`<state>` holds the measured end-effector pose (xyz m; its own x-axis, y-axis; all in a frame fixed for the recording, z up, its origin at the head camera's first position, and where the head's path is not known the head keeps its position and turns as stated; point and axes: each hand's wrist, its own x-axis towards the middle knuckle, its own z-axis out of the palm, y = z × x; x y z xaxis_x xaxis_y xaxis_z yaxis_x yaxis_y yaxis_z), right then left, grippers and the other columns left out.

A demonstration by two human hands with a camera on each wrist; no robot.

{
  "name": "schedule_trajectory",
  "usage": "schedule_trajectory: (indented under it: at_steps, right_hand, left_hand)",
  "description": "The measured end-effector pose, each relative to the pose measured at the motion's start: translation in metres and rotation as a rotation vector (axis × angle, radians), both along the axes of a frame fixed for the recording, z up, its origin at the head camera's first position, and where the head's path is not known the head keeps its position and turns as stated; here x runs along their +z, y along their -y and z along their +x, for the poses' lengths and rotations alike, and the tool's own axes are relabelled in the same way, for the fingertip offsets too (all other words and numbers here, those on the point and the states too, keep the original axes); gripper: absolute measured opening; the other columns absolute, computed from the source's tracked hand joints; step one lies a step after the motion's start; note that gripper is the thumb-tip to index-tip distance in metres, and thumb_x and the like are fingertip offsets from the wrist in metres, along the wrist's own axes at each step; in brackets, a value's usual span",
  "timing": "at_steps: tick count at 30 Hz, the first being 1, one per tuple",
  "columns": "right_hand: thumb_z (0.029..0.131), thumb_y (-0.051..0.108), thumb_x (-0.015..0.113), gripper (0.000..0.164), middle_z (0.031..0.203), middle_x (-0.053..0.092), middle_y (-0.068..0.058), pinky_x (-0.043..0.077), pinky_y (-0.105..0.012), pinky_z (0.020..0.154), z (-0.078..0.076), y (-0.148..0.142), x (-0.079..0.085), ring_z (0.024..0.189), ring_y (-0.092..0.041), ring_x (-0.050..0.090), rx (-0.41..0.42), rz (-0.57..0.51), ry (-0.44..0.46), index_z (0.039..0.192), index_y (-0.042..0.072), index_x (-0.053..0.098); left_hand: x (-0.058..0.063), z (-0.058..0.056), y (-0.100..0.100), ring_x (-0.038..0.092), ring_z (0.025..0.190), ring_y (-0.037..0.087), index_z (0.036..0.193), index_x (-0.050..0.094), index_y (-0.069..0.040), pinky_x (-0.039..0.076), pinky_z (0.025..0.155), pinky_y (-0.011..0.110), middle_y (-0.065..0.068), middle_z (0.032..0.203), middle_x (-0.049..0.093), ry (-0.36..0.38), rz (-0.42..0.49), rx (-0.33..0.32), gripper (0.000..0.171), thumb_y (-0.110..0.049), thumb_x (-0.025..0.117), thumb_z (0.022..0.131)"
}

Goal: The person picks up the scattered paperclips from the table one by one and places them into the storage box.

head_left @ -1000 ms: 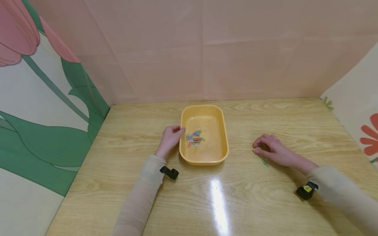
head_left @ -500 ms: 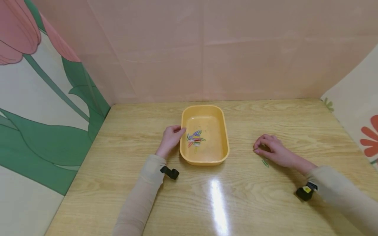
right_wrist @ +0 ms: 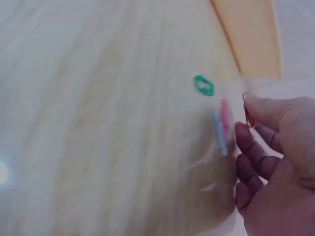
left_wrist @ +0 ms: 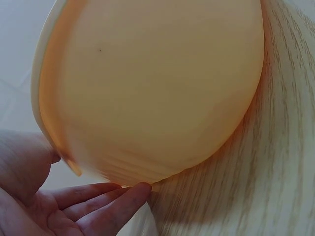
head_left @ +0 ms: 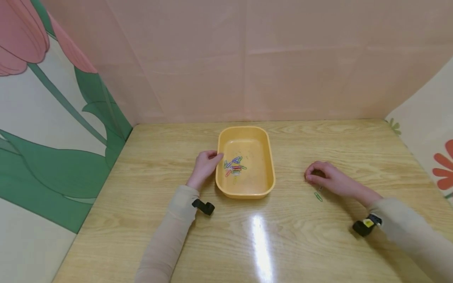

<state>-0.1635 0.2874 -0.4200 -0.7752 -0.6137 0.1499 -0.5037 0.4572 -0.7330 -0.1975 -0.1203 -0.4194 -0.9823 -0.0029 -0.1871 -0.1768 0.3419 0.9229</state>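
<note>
A yellow rectangular tray [head_left: 256, 173] stands on the table, with several coloured paper clips [head_left: 234, 167] scattered in its left part. My left hand [head_left: 205, 167] holds the tray's left rim, thumb over the edge; in the left wrist view its fingers [left_wrist: 115, 209] lie against the outer wall. To the right of the tray, my right hand [head_left: 330, 179] pinches a red paper clip [right_wrist: 249, 114] between thumb and forefinger, just above the table. Near it on the wood lie a green paper clip [head_left: 318, 196], a pink paper clip [right_wrist: 225, 117] and a pale blue paper clip [right_wrist: 220, 135].
The wooden table [head_left: 170, 153] meets a pink backdrop [head_left: 244, 63] at its far edge. Floral panels [head_left: 85, 165] flank it on both sides. Bright glare [head_left: 262, 243] lies on the wood in front of the tray.
My right hand, with the red paper clip, has shifted very slightly, uncovering more of the clips beneath it. The left hand and the tray stay in place.
</note>
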Motion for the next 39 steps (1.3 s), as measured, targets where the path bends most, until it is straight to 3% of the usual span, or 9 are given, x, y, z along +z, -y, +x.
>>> schedule_trajectory:
  at_steps: [3, 8, 15, 22, 26, 33, 39]
  right_hand:
    - [0.095, 0.002, 0.055, 0.005, 0.087, 0.060, -0.013, 0.051, -0.026, 0.062, -0.002, 0.004, 0.007, 0.074, -0.021, 0.057, -0.067, -0.002, 0.144, 0.096, -0.001, 0.059]
    - [0.098, 0.011, 0.054, 0.016, 0.094, 0.063, -0.021, 0.053, -0.030, 0.069, -0.012, 0.014, 0.018, 0.082, -0.027, 0.061, -0.152, -0.062, 0.248, 0.102, -0.004, 0.059]
    - [0.094, 0.021, 0.062, 0.030, 0.101, 0.069, -0.018, 0.053, -0.047, 0.081, -0.024, 0.043, 0.036, 0.098, -0.035, 0.064, -0.226, -0.228, 0.441, 0.107, -0.006, 0.061]
    - [0.090, 0.017, 0.067, 0.036, 0.106, 0.069, -0.017, 0.055, -0.040, 0.081, -0.037, 0.084, 0.061, 0.099, -0.030, 0.066, -0.298, -0.367, 0.534, 0.112, -0.010, 0.060]
    - [0.093, 0.007, 0.062, 0.033, 0.111, 0.065, -0.023, 0.053, -0.041, 0.085, -0.050, 0.111, 0.069, 0.101, -0.031, 0.065, -0.292, -0.418, 0.585, 0.117, -0.015, 0.056]
    - [0.095, 0.001, 0.056, 0.029, 0.121, 0.058, -0.030, 0.048, -0.046, 0.091, -0.071, 0.152, 0.074, 0.106, -0.031, 0.063, -0.161, -0.286, 0.698, 0.120, -0.014, 0.055]
    - [0.092, 0.000, 0.060, 0.028, 0.112, 0.063, -0.027, 0.049, -0.047, 0.090, -0.089, 0.182, 0.064, 0.105, -0.037, 0.062, -0.121, -0.190, 0.735, 0.116, -0.014, 0.058]
  left_hand:
    - [0.001, 0.001, 0.000, 0.064, 0.095, 0.024, 0.116, 0.063, 0.005, 0.053, 0.082, 0.031, 0.017, 0.106, 0.066, -0.005, 0.014, -0.002, 0.037, -0.024, 0.060, 0.094]
    - [0.001, 0.001, 0.001, 0.065, 0.094, 0.025, 0.117, 0.063, 0.005, 0.054, 0.080, 0.031, 0.017, 0.104, 0.067, -0.010, 0.046, -0.017, 0.037, -0.023, 0.060, 0.094]
    - [-0.001, -0.001, -0.001, 0.063, 0.099, 0.023, 0.120, 0.061, 0.005, 0.053, 0.084, 0.031, 0.017, 0.110, 0.065, 0.005, 0.041, -0.023, 0.040, -0.026, 0.060, 0.094]
    - [-0.001, -0.002, -0.001, 0.064, 0.095, 0.023, 0.118, 0.062, 0.004, 0.054, 0.081, 0.030, 0.016, 0.105, 0.066, 0.001, 0.051, -0.020, 0.037, -0.024, 0.060, 0.094]
    - [0.000, -0.002, -0.001, 0.064, 0.094, 0.022, 0.118, 0.062, 0.004, 0.054, 0.081, 0.029, 0.015, 0.105, 0.066, 0.010, 0.050, -0.018, 0.037, -0.025, 0.060, 0.094]
    - [-0.001, -0.003, -0.002, 0.064, 0.095, 0.022, 0.117, 0.063, 0.003, 0.053, 0.082, 0.030, 0.015, 0.105, 0.066, 0.015, 0.044, -0.017, 0.036, -0.024, 0.060, 0.094]
    - [-0.002, -0.003, -0.002, 0.065, 0.092, 0.025, 0.115, 0.064, 0.005, 0.054, 0.079, 0.030, 0.016, 0.102, 0.068, -0.006, 0.043, -0.022, 0.035, -0.023, 0.061, 0.093]
